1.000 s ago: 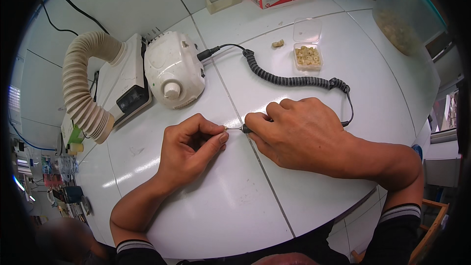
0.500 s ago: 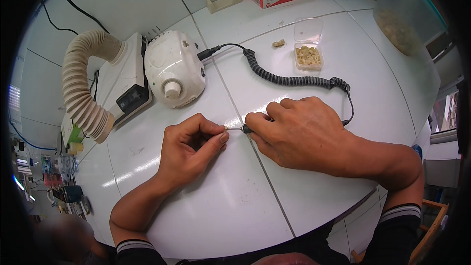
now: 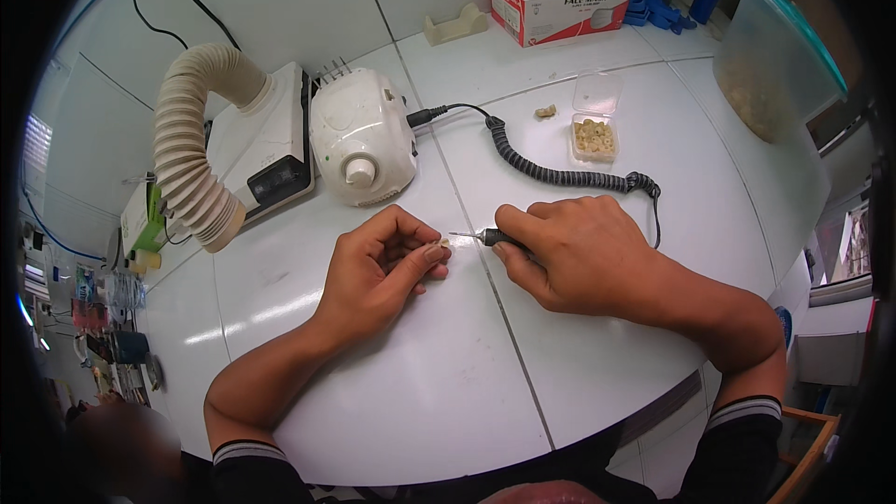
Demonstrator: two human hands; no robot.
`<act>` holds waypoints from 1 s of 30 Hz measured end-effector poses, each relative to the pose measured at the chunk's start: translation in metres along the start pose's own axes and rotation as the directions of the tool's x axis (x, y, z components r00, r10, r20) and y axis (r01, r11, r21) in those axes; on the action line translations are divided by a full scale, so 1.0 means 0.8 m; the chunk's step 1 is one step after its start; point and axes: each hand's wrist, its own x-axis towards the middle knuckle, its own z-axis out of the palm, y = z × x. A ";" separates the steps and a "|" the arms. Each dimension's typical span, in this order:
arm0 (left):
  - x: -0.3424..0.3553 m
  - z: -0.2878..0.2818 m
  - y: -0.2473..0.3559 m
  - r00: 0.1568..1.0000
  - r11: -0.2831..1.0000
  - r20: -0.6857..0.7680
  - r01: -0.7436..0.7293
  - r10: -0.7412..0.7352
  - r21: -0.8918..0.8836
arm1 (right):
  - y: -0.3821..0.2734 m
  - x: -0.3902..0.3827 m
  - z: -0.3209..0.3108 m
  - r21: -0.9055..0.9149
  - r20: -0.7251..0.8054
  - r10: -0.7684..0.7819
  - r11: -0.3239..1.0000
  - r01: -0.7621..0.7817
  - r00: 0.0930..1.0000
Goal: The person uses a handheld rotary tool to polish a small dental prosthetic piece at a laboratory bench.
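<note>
Between the thumb and fingers of my left hand (image 3: pixel 373 266) is a small cream, tooth-like piece (image 3: pixel 444 244), mostly covered by the fingertips. My right hand (image 3: pixel 583 252) grips a dark rotary handpiece (image 3: pixel 489 237). Its thin metal bur (image 3: pixel 464 234) points left at the piece, with a small gap between them. A coiled black cord (image 3: pixel 551 168) runs from the handpiece to a white control unit (image 3: pixel 362 135) with a round knob. Beyond my right hand stands a small clear box (image 3: pixel 599 161), lid raised, holding several cream pieces. Another loose piece (image 3: pixel 545 112) lies beside it.
A ribbed beige hose (image 3: pixel 187 145) arches from a white machine (image 3: pixel 266 135) at the left. At the back are a beige holder (image 3: pixel 455 26), a red-and-white carton (image 3: pixel 569 19) and blue parts (image 3: pixel 663 14). A large translucent tub (image 3: pixel 756 56) stands at the far right.
My right hand has drawn the bur back from the piece, so a gap now shows. The fingers of my left hand have shifted, showing more of the piece. The whole view has moved slightly.
</note>
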 end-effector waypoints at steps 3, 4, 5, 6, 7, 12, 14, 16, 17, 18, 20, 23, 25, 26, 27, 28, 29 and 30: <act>0.001 -0.002 -0.006 0.999 0.999 0.009 -0.046 0.046 -0.018 | 0.002 0.002 0.000 0.025 -0.007 -0.009 1.000 0.009 1.000; 0.002 -0.002 -0.008 0.997 0.997 0.011 -0.072 0.072 -0.012 | 0.002 0.002 0.000 0.024 -0.013 -0.013 1.000 0.013 1.000; 0.002 -0.003 -0.009 0.997 0.997 0.013 -0.075 0.075 -0.013 | 0.002 0.002 0.001 0.024 -0.020 -0.017 1.000 0.017 1.000; 0.002 -0.004 -0.010 0.997 0.997 0.016 -0.078 0.078 -0.014 | 0.002 0.002 0.002 0.023 -0.028 -0.020 1.000 0.021 0.999; 0.002 -0.005 -0.011 0.997 0.997 0.020 -0.080 0.080 -0.015 | 0.002 0.002 0.004 0.019 -0.050 -0.036 0.999 0.037 0.998; 0.002 -0.003 -0.015 0.990 0.990 0.054 -0.127 0.130 -0.060 | 0.000 0.001 0.008 0.026 -0.100 -0.063 0.997 0.066 0.993; 0.003 -0.003 -0.015 0.989 0.990 0.061 -0.131 0.134 -0.052 | 0.001 0.000 0.009 0.022 -0.102 -0.070 0.997 0.073 0.992; 0.004 -0.003 -0.016 0.988 0.989 0.063 -0.139 0.142 -0.043 | 0.001 0.000 0.008 0.021 -0.098 -0.071 0.997 0.074 0.993; 0.004 -0.003 -0.016 0.988 0.989 0.063 -0.140 0.143 -0.045 | 0.001 0.000 0.008 0.023 -0.094 -0.069 0.997 0.071 0.993; 0.004 -0.003 -0.015 0.987 0.989 0.064 -0.142 0.145 -0.046 | 0.000 0.001 0.007 0.024 -0.090 -0.066 0.997 0.068 0.994; 0.005 -0.003 -0.017 0.986 0.987 0.069 -0.150 0.154 -0.062 | 0.000 0.000 0.006 0.024 -0.090 -0.064 0.998 0.066 0.994; 0.006 -0.003 -0.021 0.984 0.982 0.062 -0.157 0.164 -0.108 | 0.001 0.002 0.007 0.033 -0.090 -0.058 0.998 0.061 0.994; 0.005 -0.002 -0.020 0.987 0.977 0.044 -0.145 0.154 -0.159 | 0.002 0.004 0.006 0.047 -0.091 -0.057 0.997 0.061 0.994; 0.005 -0.002 -0.018 0.989 0.980 0.048 -0.131 0.140 -0.148 | 0.003 0.004 0.006 0.055 -0.093 -0.058 0.996 0.064 0.994; 0.005 -0.002 -0.015 0.991 0.984 0.052 -0.117 0.125 -0.137 | 0.003 0.004 0.005 0.064 -0.094 -0.060 0.996 0.067 0.994; 0.004 -0.003 -0.013 0.993 0.987 0.053 -0.101 0.108 -0.122 | 0.003 0.004 0.005 0.063 -0.095 -0.064 0.996 0.070 0.993; 0.004 -0.004 -0.015 0.991 0.988 0.051 -0.116 0.122 -0.104 | 0.002 0.004 0.004 0.062 -0.096 -0.068 0.995 0.075 0.993; 0.004 -0.005 -0.018 0.990 0.988 0.049 -0.131 0.136 -0.085 | 0.002 0.004 0.003 0.062 -0.097 -0.073 0.995 0.079 0.993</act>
